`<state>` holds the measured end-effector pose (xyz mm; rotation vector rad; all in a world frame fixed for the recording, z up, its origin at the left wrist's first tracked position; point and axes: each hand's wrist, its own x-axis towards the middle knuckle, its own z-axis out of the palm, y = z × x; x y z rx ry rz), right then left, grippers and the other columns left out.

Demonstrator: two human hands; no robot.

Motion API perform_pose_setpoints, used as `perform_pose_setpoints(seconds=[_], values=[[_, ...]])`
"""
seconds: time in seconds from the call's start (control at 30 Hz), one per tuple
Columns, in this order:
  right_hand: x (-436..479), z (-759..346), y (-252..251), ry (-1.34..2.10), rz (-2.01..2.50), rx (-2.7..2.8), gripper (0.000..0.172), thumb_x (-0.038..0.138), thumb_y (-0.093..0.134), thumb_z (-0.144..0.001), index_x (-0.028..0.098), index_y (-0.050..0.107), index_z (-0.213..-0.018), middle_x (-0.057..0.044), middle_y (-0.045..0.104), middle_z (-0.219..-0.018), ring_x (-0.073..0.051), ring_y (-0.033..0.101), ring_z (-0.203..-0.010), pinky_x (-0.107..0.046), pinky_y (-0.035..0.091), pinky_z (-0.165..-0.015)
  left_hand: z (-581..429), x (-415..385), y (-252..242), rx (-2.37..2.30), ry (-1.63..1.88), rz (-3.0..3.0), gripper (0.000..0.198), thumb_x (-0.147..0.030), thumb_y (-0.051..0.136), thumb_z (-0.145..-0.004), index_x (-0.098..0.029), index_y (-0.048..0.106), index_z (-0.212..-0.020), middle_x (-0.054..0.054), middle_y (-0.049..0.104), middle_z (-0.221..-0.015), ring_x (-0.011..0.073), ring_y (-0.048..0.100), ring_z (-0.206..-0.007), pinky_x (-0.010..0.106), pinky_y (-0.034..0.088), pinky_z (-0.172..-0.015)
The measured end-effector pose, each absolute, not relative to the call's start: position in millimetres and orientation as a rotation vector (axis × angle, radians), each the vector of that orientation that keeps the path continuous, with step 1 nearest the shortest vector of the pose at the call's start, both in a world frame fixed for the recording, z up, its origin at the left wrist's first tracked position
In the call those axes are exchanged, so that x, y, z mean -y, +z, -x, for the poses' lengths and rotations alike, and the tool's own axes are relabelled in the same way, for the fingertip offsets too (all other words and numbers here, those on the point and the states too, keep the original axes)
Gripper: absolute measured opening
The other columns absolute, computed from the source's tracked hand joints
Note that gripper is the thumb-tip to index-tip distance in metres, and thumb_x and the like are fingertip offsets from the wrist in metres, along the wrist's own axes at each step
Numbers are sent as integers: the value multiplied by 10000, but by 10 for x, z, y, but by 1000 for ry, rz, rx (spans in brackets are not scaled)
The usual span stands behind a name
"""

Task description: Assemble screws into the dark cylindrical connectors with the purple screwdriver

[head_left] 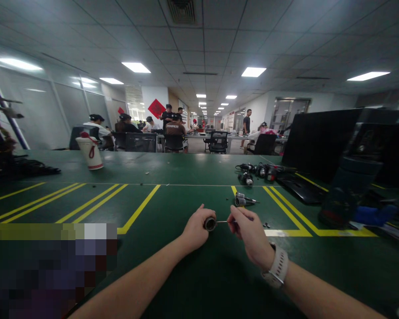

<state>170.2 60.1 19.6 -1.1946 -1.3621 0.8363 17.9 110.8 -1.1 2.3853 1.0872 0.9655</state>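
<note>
My left hand [195, 228] is closed around a small dark round metal part [209, 223], held just above the green table [173, 274]. My right hand [248, 232], with a pale watch on the wrist, pinches a thin metal tool [222, 221] whose tip meets the round part. Both hands hover near the table's middle, a little in front of a similar small silvery part [241, 200] lying on the mat.
Several small dark camera-like parts [257, 170] lie farther back right. A white cup [90, 153] stands back left. Dark monitors [319, 141] and a dark cylinder [352, 186] stand at the right. Yellow lines cross the mat. People sit at desks far behind.
</note>
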Motion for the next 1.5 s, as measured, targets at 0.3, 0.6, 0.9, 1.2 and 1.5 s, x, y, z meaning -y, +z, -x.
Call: perform_pose_setpoints(seconds=[0.3, 0.6, 0.9, 1.2, 1.5], values=[[-490, -1677, 279, 660, 1131, 1577, 353, 368, 440, -861, 188, 475, -560, 43, 411, -522, -123, 405, -516, -255, 293, -507, -174, -1153, -52, -1089, 981, -2354, 275, 43, 479, -621, -208, 583, -663, -67, 654, -679, 157, 625, -754, 529, 225, -1076], [-496, -1683, 267, 647, 1154, 1617, 356, 371, 458, -860, 188, 492, -558, 45, 418, -501, -122, 403, -500, -252, 281, -489, -177, -1125, -29, -1054, 980, -2357, 279, 47, 476, -618, -208, 585, -649, -68, 654, -678, 147, 619, -735, 494, 219, -1085], [-562, -1673, 194, 850, 1144, 1414, 403, 443, 432, -871, 179, 508, -576, 38, 441, -509, -116, 432, -496, -228, 334, -469, -161, -1153, -64, -1107, 1049, -2273, 242, 22, 509, -651, -206, 581, -684, -32, 677, -691, 183, 649, -814, 491, 265, -1054], [-551, -1711, 230, 854, 1068, 1388, 363, 416, 481, -846, 182, 498, -570, 48, 423, -500, -115, 415, -488, -233, 332, -474, -155, -1167, -82, -1108, 1035, -2259, 253, 42, 516, -650, -196, 593, -688, -7, 686, -733, 192, 648, -804, 426, 394, -946], [-505, -1734, 200, 657, 1033, 1455, 302, 380, 510, -833, 190, 463, -603, 51, 390, -548, -109, 375, -510, -235, 315, -474, -170, -1138, -56, -1167, 1053, -2328, 218, -1, 545, -675, -203, 613, -722, 23, 665, -786, 213, 605, -850, 416, 410, -903]])
